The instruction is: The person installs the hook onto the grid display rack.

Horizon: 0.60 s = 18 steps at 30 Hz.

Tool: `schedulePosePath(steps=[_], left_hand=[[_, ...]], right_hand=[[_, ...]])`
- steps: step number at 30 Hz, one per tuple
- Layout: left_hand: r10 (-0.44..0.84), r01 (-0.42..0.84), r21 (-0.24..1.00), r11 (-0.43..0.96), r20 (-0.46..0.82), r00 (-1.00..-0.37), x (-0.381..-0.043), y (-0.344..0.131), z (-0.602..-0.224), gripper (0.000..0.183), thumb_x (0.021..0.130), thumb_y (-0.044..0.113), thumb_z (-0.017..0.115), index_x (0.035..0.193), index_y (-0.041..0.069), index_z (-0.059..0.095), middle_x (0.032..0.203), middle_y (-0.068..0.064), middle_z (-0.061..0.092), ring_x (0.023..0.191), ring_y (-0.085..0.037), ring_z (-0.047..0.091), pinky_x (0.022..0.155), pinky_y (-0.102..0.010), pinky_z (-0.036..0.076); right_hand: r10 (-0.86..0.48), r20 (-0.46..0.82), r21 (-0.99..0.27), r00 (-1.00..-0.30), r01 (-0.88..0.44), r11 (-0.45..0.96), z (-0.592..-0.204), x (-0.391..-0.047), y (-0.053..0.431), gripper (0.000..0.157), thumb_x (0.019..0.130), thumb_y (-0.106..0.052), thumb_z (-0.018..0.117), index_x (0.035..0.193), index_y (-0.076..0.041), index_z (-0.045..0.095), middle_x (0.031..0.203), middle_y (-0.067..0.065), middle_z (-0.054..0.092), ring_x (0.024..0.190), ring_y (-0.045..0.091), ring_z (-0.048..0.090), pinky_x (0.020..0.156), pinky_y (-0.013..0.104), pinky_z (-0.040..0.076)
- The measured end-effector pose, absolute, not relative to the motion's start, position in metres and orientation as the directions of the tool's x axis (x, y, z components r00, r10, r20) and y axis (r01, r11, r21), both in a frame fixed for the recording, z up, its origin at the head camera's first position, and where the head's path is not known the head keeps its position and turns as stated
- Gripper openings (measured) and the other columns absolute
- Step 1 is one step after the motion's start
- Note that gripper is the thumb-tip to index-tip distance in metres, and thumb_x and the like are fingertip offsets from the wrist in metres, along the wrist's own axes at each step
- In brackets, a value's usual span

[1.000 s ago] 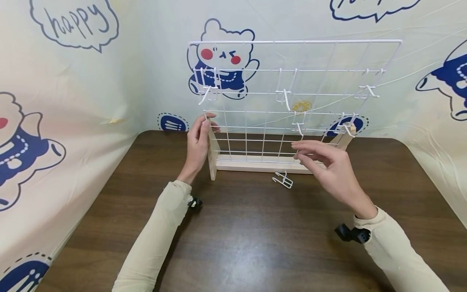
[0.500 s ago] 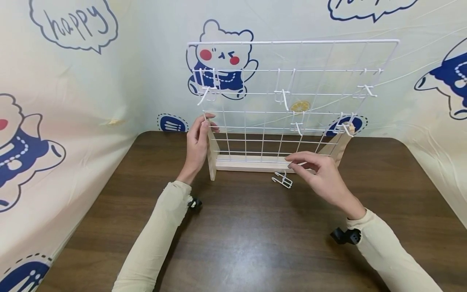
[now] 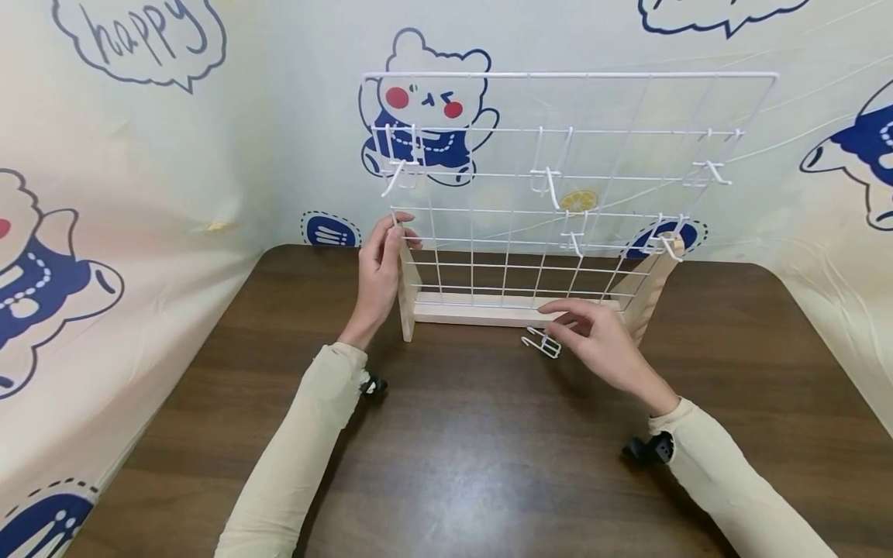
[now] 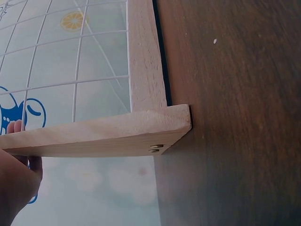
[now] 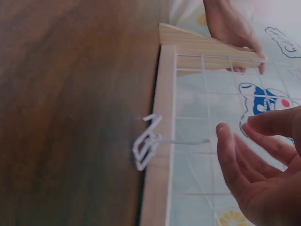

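My left hand (image 3: 379, 275) grips the left wooden side panel (image 3: 407, 306) of a white wire grid rack, near the panel's top. Part of that hand shows beyond the panel (image 4: 103, 136) in the left wrist view. A loose white wire hook (image 3: 544, 346) lies on the table before the rack's wooden base bar (image 3: 474, 310). Just right of it hovers my right hand (image 3: 596, 341), fingers loosely bent. In the right wrist view thumb and fingers stand apart with nothing between them, and the hook (image 5: 146, 146) is a short way off.
Several white hooks hang on the grid, such as the top middle hook (image 3: 551, 186) and the lower right hook (image 3: 670, 246). The right side panel (image 3: 649, 291) stands behind my right hand. Patterned cloth (image 3: 244, 147) surrounds the brown table (image 3: 446, 434).
My right hand has moved down and left from in front of the grid to beside the loose hook. My left hand stays on the side panel.
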<state>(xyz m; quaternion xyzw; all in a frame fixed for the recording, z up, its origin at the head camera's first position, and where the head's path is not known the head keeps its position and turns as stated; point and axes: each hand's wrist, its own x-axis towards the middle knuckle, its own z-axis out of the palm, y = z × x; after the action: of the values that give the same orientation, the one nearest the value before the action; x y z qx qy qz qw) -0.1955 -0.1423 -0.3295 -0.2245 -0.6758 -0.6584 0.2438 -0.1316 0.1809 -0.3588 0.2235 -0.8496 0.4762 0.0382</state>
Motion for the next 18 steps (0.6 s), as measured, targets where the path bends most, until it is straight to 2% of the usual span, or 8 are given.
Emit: schedulePosePath(steps=[3, 8, 10, 15, 18], left_hand=[[-0.015, 0.617, 0.786, 0.040, 0.618, -0.786, -0.193, -0.141, -0.327, 0.030, 0.106, 0.005, 0.039, 0.125, -0.014, 0.052, 0.102, -0.041, 0.056, 0.093, -0.031, 0.063, 0.097, -0.047, 0.049], [-0.013, 0.615, 0.788, 0.045, 0.616, -0.788, -0.192, -0.141, -0.326, 0.030, 0.106, 0.006, 0.039, 0.126, -0.012, 0.052, 0.102, -0.038, 0.056, 0.096, -0.047, 0.058, 0.098, -0.048, 0.049], [-0.011, 0.612, 0.789, 0.046, 0.613, -0.790, -0.192, -0.141, -0.326, 0.029, 0.106, 0.005, 0.039, 0.126, -0.012, 0.052, 0.100, -0.028, 0.061, 0.097, -0.052, 0.056, 0.099, -0.047, 0.049], [-0.011, 0.615, 0.787, 0.047, 0.616, -0.787, -0.193, -0.141, -0.325, 0.029, 0.106, 0.005, 0.040, 0.126, -0.012, 0.053, 0.099, -0.025, 0.062, 0.096, -0.045, 0.059, 0.099, -0.046, 0.049], [-0.014, 0.616, 0.787, 0.046, 0.617, -0.787, -0.193, -0.141, -0.326, 0.029, 0.106, 0.005, 0.040, 0.125, -0.012, 0.053, 0.101, -0.033, 0.059, 0.094, -0.040, 0.061, 0.098, -0.047, 0.049]], right_hand=[[-0.343, 0.193, -0.822, -0.919, -0.342, 0.456, -0.367, -0.134, 0.180, 0.028, 0.092, -0.006, 0.069, 0.120, -0.005, 0.068, 0.095, 0.014, 0.074, 0.078, 0.029, 0.071, 0.063, 0.022, 0.052], [-0.347, 0.097, -0.868, -0.933, -0.250, 0.430, -0.379, -0.138, 0.180, 0.027, 0.093, -0.006, 0.067, 0.120, 0.000, 0.066, 0.097, 0.019, 0.072, 0.077, 0.030, 0.070, 0.064, 0.033, 0.057], [-0.349, 0.083, -0.874, -0.933, -0.237, 0.425, -0.381, -0.139, 0.180, 0.025, 0.094, -0.006, 0.067, 0.118, 0.002, 0.067, 0.099, 0.019, 0.072, 0.075, 0.027, 0.070, 0.065, 0.037, 0.058], [-0.376, 0.062, -0.881, -0.924, -0.228, 0.414, -0.385, -0.143, 0.182, 0.021, 0.096, -0.006, 0.064, 0.114, 0.004, 0.069, 0.098, 0.020, 0.071, 0.077, 0.028, 0.069, 0.068, 0.039, 0.059], [-0.407, 0.035, -0.897, -0.913, -0.208, 0.389, -0.387, -0.144, 0.182, 0.020, 0.097, -0.004, 0.062, 0.112, 0.007, 0.069, 0.095, 0.021, 0.071, 0.081, 0.031, 0.069, 0.072, 0.038, 0.059]])
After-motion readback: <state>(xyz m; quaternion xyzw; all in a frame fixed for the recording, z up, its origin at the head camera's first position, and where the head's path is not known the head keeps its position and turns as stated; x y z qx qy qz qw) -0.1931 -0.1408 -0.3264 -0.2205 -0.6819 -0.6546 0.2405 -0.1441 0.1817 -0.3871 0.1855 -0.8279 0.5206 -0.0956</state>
